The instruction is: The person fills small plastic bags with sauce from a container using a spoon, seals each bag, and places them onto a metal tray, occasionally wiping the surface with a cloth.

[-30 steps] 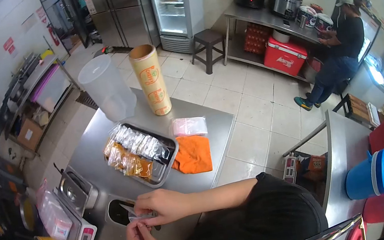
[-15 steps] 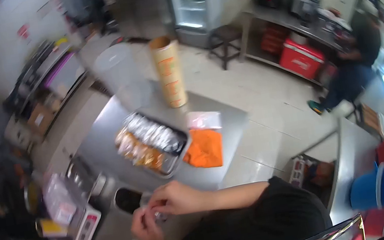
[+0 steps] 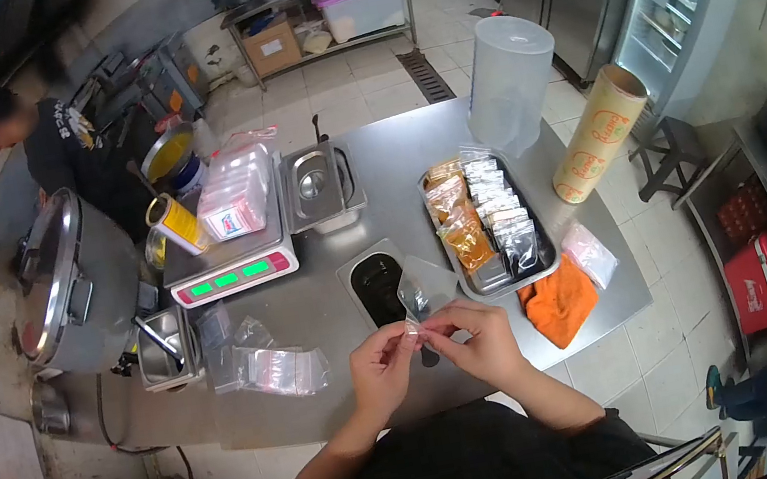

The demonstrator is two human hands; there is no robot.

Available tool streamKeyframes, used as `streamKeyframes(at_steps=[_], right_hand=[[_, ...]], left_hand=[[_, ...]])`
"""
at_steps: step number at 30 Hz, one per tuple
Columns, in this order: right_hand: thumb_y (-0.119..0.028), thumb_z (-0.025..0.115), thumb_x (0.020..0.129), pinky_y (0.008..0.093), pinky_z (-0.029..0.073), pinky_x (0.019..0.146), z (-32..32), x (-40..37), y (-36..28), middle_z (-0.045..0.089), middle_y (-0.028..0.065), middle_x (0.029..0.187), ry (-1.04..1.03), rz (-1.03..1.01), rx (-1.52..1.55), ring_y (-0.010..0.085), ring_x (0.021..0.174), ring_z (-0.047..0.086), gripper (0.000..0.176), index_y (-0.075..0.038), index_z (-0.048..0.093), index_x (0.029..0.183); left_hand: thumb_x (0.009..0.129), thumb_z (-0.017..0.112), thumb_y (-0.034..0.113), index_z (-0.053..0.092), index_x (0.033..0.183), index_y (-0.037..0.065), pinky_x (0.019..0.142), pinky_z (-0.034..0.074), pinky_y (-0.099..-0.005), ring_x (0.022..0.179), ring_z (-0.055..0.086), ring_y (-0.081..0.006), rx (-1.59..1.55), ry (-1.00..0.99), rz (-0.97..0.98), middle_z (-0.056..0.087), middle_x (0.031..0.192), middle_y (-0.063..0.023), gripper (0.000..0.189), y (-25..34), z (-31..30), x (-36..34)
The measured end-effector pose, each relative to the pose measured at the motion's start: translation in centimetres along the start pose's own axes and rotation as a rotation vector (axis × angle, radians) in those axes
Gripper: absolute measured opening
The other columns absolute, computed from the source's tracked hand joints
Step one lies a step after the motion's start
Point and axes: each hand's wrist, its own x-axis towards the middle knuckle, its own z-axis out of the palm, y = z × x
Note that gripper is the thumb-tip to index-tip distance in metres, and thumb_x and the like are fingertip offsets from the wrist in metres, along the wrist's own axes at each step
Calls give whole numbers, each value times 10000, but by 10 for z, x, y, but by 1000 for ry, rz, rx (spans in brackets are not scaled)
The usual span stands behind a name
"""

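"Which step just now?"
"Working at the edge of a clear bag (image 3: 434, 284) with both hands; perhaps parting or sealing the mouth, impossible to tell which."
"And for the next move?"
"Seems to call for a light, even pinch and a steady bag."
"How wide, the left hand (image 3: 384, 363)?"
"Nearly closed, pinching the bag's edge between thumb and fingers."
"And the right hand (image 3: 477, 335)?"
"Likewise pinched on that edge, right beside the left."
"Whereabouts, the bag?"
"Between both hands, reaching forward from the grip above the tabletop (image 3: 388, 178), near a metal container (image 3: 345, 274) just ahead of the left hand. Too hard to make out anything inside."
"Anything else nearby?"
"Left of the left hand, flat bags (image 3: 286, 369); ahead and to the right of the right hand, a tray (image 3: 518, 285) of filled packets (image 3: 516, 243)."
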Motion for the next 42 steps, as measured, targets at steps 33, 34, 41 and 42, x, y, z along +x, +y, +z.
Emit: streamKeyframes(at_steps=[33,34,41,42], right_hand=[[-63,725,727,277,499,598,0,30,-8,605,56,835,-237,-419,-198,191,664,604,209,-52,583,880],[-111,733,729,299,515,601,-3,31,-9,644,58,867,-336,-626,-317,218,685,631,202,-63,626,894],[-176,742,706,340,541,653,-20,38,-22,675,61,1019,-453,-365,-265,246,793,661,350,-117,669,1043],[-173,741,706,342,542,663,-20,35,-19,673,55,1029,-473,-387,-275,251,802,661,376,-120,663,1070]], left_hand=[[645,776,294,542,1216,105,1008,258,-475,1022,551,-182,991,-171,612,588,1054,-31,645,24,-47,16],[651,780,288,523,1241,96,996,279,-473,1007,550,-189,1042,-234,541,578,1069,-34,671,34,-41,15],[684,793,180,459,1316,68,918,421,-394,1083,537,-247,-167,-89,-6,547,1173,-115,724,18,-56,10],[684,793,180,459,1316,68,918,421,-394,1083,537,-247,-167,-84,-10,547,1173,-115,724,5,-69,7]])
